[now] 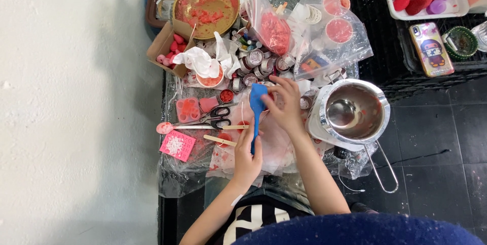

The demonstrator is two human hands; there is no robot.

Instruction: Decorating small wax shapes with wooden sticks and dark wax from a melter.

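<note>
Wiping down a blue spatula point(256, 108) looks like the step in hand here. Going left to right: pink mould point(177, 146) and scissors point(217, 117) sit off to the side, then the left hand point(247, 157) is clenched round the spatula's handle, blade up over the plastic-covered table. Right hand point(285, 104) pinches at the blade, fingers curled on it. Steel melting pot point(355, 113) stands just beside. Next move, I'd guess, needs a steady handle while the residue gets rubbed off.

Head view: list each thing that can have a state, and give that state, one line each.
blue spatula: held by its handle in the left hand, right hand at its blade.
steel pot: open, empty.
brass bowl: smeared with red residue.
scissors: closed, lying flat.
phone: back side up.
</note>
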